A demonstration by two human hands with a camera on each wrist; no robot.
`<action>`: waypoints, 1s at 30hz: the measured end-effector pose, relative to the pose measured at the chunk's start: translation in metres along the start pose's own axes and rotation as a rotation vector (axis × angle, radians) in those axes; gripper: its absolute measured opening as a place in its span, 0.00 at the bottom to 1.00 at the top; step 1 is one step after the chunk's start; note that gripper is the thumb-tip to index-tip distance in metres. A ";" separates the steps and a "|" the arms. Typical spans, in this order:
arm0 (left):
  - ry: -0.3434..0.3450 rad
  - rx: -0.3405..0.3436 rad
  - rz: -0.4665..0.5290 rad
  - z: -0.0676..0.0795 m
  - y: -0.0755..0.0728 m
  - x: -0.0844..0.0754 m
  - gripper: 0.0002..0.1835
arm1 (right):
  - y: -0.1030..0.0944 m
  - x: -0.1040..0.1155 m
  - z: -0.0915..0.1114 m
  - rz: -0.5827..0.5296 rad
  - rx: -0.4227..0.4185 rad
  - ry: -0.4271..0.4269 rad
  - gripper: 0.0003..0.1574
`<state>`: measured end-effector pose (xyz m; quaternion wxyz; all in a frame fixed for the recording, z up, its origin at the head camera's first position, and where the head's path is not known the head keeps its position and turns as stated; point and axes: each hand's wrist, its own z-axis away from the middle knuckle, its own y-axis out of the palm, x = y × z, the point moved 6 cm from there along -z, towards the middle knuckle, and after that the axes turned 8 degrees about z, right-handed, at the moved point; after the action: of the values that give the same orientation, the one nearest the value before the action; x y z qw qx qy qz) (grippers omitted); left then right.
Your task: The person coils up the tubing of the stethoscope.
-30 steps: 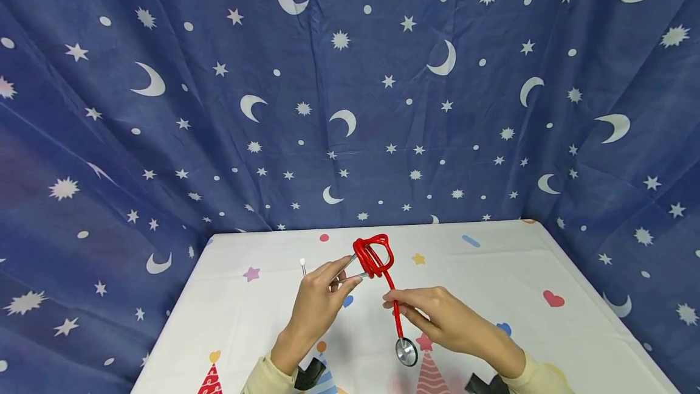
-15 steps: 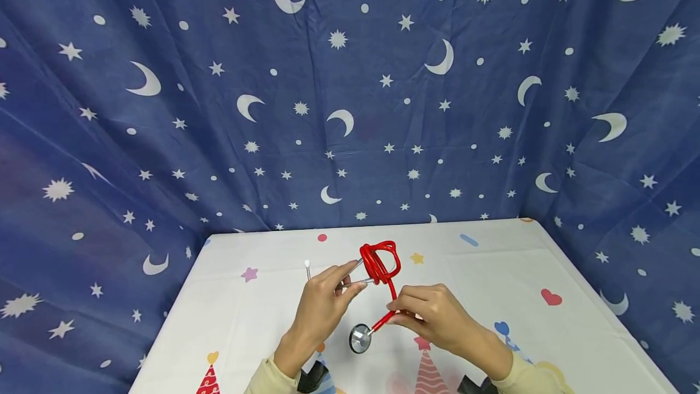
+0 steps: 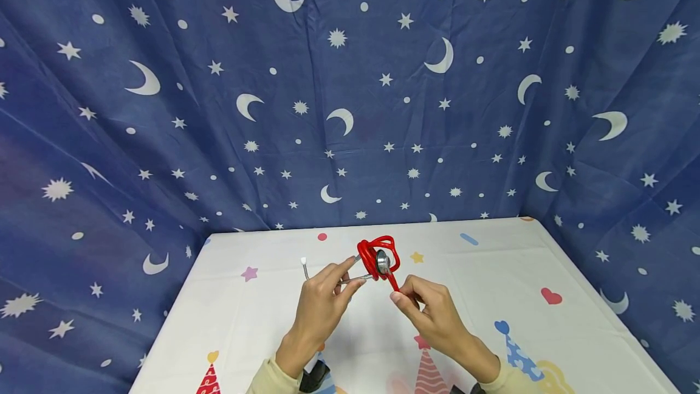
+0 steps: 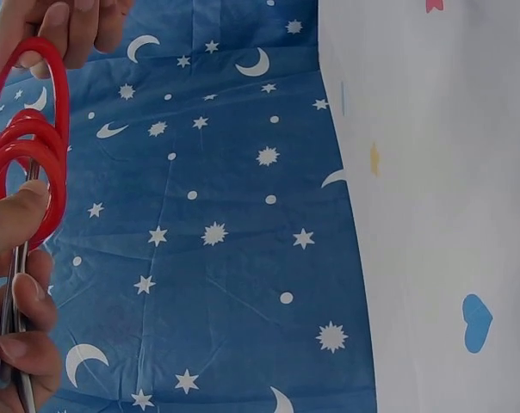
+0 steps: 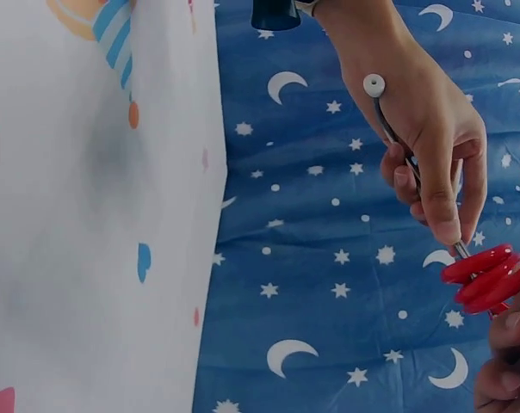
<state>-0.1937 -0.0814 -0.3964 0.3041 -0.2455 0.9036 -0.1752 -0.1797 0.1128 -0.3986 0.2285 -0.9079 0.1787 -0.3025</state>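
Both hands hold a stethoscope above the table; its red tubing (image 3: 365,253) is wound in several loops around its metal ear tubes. My left hand (image 3: 319,303) grips those ear tubes between thumb and fingers, just left of the coils. One white ear tip (image 5: 374,84) sticks out behind this hand in the right wrist view. Between thumb and forefinger, my right hand (image 3: 434,312) pinches the free end of tubing below the coils. The round silver chest piece (image 3: 382,261) points up and overlaps the loops in the head view. In the left wrist view, a wide tubing loop (image 4: 60,112) reaches the right fingers.
A white cloth with party hats, hearts and stars covers the table (image 3: 262,315). Behind it hangs a dark blue curtain (image 3: 372,187) printed with moons and stars. A black strap (image 3: 314,376) sits at the left wrist.
The chest piece has swung from hanging below the right hand, leftward, then up against the coils. The right hand has turned with the tubing end. The left hand keeps its grip.
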 end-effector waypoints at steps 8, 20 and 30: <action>0.038 -0.026 0.008 0.002 0.003 -0.003 0.23 | -0.001 -0.002 -0.002 0.000 0.008 0.077 0.20; 0.147 -0.032 -0.059 0.003 0.005 -0.014 0.23 | -0.004 -0.004 -0.005 0.029 -0.105 0.174 0.26; 0.241 0.008 -0.170 0.011 0.014 -0.019 0.21 | -0.009 -0.010 -0.009 0.114 -0.172 0.318 0.16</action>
<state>-0.1780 -0.0608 -0.4025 0.1787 -0.2972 0.9087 -0.2323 -0.1911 0.1217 -0.3918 0.1355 -0.8534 0.2889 -0.4122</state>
